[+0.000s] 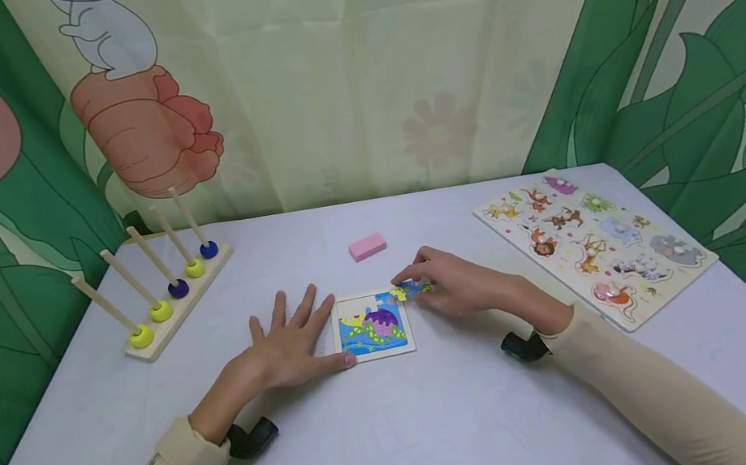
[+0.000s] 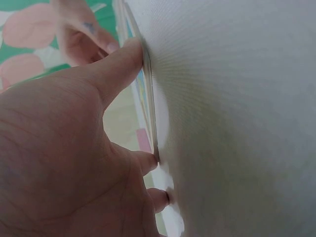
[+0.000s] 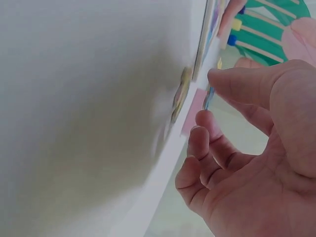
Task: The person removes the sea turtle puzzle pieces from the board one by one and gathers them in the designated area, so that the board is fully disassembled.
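Observation:
A small square jigsaw puzzle (image 1: 373, 329) in a pale frame lies on the table, its picture showing a purple and green sea creature on blue. My left hand (image 1: 292, 349) rests beside it with fingers spread, the thumb at the frame's lower left corner and the index fingertip at its upper left. In the left wrist view, that thumb (image 2: 121, 64) lies along the frame's edge. Above the frame's upper right corner, my right hand (image 1: 451, 279) pinches a blue and yellow puzzle piece (image 1: 401, 292) between thumb and fingers. Another puzzle piece (image 3: 180, 94) lies on the table beneath the right hand.
Behind the puzzle lies a pink block (image 1: 367, 246). At the left stands a wooden peg rack (image 1: 154, 347) with yellow and dark blue beads on its upright pegs. An animal peg board (image 1: 555, 255) lies at the right. A printed curtain (image 1: 333, 83) hangs behind the table.

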`<control>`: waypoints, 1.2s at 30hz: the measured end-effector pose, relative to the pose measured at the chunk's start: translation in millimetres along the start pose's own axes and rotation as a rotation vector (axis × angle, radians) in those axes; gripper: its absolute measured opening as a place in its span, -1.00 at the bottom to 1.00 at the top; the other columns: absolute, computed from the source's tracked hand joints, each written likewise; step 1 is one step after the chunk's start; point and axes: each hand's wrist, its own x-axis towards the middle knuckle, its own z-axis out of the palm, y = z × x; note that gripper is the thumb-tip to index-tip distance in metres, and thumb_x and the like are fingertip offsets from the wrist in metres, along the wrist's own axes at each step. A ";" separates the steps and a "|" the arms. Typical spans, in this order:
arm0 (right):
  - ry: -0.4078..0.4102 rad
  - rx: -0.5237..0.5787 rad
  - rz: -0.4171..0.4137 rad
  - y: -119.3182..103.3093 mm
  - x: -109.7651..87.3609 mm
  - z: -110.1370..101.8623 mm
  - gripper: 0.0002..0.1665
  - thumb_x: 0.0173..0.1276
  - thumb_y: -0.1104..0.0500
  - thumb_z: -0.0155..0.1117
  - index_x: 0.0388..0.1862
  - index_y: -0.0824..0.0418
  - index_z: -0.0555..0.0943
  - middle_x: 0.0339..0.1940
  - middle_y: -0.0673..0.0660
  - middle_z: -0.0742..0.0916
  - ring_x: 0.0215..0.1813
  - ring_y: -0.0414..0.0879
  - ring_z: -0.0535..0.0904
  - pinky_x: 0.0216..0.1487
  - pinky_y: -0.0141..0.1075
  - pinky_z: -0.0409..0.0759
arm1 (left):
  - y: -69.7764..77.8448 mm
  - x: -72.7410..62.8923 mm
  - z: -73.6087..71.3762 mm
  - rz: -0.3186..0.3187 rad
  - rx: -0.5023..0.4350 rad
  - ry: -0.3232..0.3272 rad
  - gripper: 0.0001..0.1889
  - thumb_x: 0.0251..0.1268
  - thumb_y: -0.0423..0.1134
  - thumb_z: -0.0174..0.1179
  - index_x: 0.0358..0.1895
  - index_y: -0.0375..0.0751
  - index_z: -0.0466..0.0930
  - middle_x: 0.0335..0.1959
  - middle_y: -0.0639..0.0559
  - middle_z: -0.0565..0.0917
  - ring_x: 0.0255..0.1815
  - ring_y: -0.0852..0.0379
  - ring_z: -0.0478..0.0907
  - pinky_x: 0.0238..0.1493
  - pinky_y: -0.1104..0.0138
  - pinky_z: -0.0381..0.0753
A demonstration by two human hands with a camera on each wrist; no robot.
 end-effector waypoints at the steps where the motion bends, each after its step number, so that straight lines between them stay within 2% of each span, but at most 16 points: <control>1: 0.000 -0.001 0.006 1.8 -1.4 -0.5 -0.53 0.54 0.23 0.30 0.39 0.04 0.66 0.12 0.17 0.62 0.05 -0.01 0.52 0.09 -0.18 0.53 | 0.2 0.0 0.0 -0.001 0.003 0.000 0.13 0.26 0.54 0.18 0.77 0.11 -0.07 0.82 -0.13 -0.25 0.75 -0.54 -0.48 0.45 -0.67 -0.40; 10: 0.022 0.017 0.024 19.8 -17.4 -5.0 -0.53 0.53 0.26 0.31 0.38 0.06 0.68 0.08 0.18 0.63 -0.01 -0.01 0.50 0.01 -0.21 0.50 | -1.8 0.9 1.4 0.008 -0.002 0.006 0.14 0.26 0.55 0.18 0.77 0.11 -0.07 0.82 -0.13 -0.25 0.75 -0.54 -0.48 0.45 -0.67 -0.42; 18: 0.049 0.012 0.012 32.2 -32.7 -10.5 -0.54 0.50 0.31 0.32 0.35 0.13 0.69 0.02 0.20 0.62 -0.07 -0.02 0.48 -0.02 -0.22 0.48 | -11.1 8.2 11.7 0.009 -0.002 0.031 0.21 0.14 0.69 0.11 0.77 0.21 -0.11 0.83 -0.04 -0.29 0.76 -0.48 -0.53 0.46 -0.65 -0.44; 20: 0.049 0.006 0.014 34.6 -35.3 -10.9 -0.54 0.51 0.31 0.32 0.35 0.13 0.69 0.02 0.20 0.62 -0.08 -0.03 0.47 -0.02 -0.23 0.48 | -10.8 7.5 11.4 0.015 -0.006 0.035 0.22 0.13 0.71 0.09 0.77 0.19 -0.10 0.82 -0.07 -0.27 0.76 -0.50 -0.51 0.44 -0.67 -0.45; 26: 0.037 -0.001 0.031 41.0 -39.4 -10.3 -0.55 0.53 0.29 0.31 0.35 0.11 0.69 0.03 0.20 0.62 -0.08 -0.04 0.46 -0.03 -0.23 0.47 | -7.4 4.0 7.2 0.011 -0.020 0.018 0.22 0.13 0.69 0.12 0.77 0.18 -0.08 0.83 -0.08 -0.26 0.75 -0.51 -0.51 0.44 -0.66 -0.47; 32: 0.020 -0.005 0.068 44.3 -40.5 -9.8 -0.54 0.54 0.26 0.31 0.37 0.05 0.68 0.02 0.17 0.61 -0.09 -0.06 0.45 -0.05 -0.25 0.46 | -14.2 12.2 13.8 0.002 0.004 0.016 0.21 0.14 0.70 0.11 0.76 0.25 -0.15 0.82 0.03 -0.34 0.77 -0.42 -0.58 0.48 -0.64 -0.45; 36: 0.022 -0.009 0.061 44.6 -39.3 -9.2 -0.53 0.55 0.25 0.31 0.38 0.05 0.67 0.01 0.16 0.60 -0.09 -0.07 0.45 -0.06 -0.26 0.45 | -18.3 16.0 16.3 0.001 0.010 0.014 0.21 0.14 0.69 0.11 0.76 0.24 -0.16 0.82 0.04 -0.35 0.76 -0.42 -0.60 0.47 -0.64 -0.45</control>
